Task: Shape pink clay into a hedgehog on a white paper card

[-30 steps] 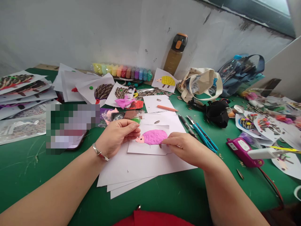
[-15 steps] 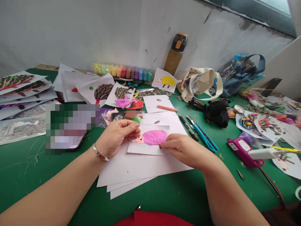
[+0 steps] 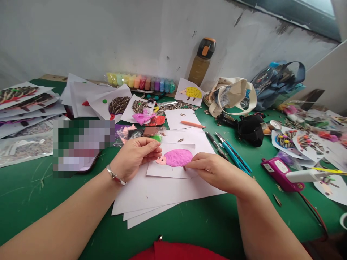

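Note:
A hedgehog with a bumpy pink-purple clay body [image 3: 178,158] and a peach clay head [image 3: 162,160] lies on a small white card [image 3: 165,172]. At the body's lower right edge is a small dark brown clay piece [image 3: 184,168]. The fingertips of my right hand [image 3: 214,169] are together at that piece, its far side partly hidden by them. Just above the head, my left hand [image 3: 138,157] holds thumb and forefinger pinched; whatever is between them is too small to make out. Beneath the card lie larger white paper sheets [image 3: 141,195].
Beyond the card are a sunflower seed [image 3: 180,140], an orange clay tool [image 3: 193,124] and bagged clay [image 3: 154,130]. A pen [image 3: 217,145] and blue cutter [image 3: 233,153] lie right. A phone [image 3: 89,167] lies left; a bottle [image 3: 202,61] stands by the wall.
My right hand has shifted slightly right and its fingers have straightened, so more of the brown clay piece shows. My left hand and the card have stayed in place.

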Demonstrator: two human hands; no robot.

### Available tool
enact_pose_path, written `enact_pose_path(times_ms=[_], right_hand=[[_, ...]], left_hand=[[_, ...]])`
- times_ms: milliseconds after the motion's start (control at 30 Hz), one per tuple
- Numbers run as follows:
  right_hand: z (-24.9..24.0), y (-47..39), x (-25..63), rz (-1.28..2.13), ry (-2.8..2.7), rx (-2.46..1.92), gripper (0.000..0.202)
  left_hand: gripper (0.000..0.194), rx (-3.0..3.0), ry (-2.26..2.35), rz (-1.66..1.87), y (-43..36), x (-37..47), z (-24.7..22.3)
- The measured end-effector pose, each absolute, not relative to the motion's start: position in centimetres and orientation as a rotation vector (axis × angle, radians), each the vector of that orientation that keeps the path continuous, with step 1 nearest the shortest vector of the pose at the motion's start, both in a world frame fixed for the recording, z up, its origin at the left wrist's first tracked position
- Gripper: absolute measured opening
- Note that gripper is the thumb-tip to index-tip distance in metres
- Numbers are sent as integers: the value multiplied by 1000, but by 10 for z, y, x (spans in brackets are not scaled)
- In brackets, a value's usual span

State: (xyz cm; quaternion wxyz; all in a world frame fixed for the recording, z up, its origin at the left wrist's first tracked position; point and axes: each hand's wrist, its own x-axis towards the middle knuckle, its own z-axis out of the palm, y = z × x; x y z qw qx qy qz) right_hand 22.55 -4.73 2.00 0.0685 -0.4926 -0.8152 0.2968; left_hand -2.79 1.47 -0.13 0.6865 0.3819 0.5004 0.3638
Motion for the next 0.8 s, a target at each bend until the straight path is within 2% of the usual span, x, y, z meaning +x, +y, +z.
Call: enact_pose_path(times_ms=[800], right_hand=[[17,-46,222,824,-2497,-1467,44]], left_hand=[[34,847,1097,816,15,-28,-3]])
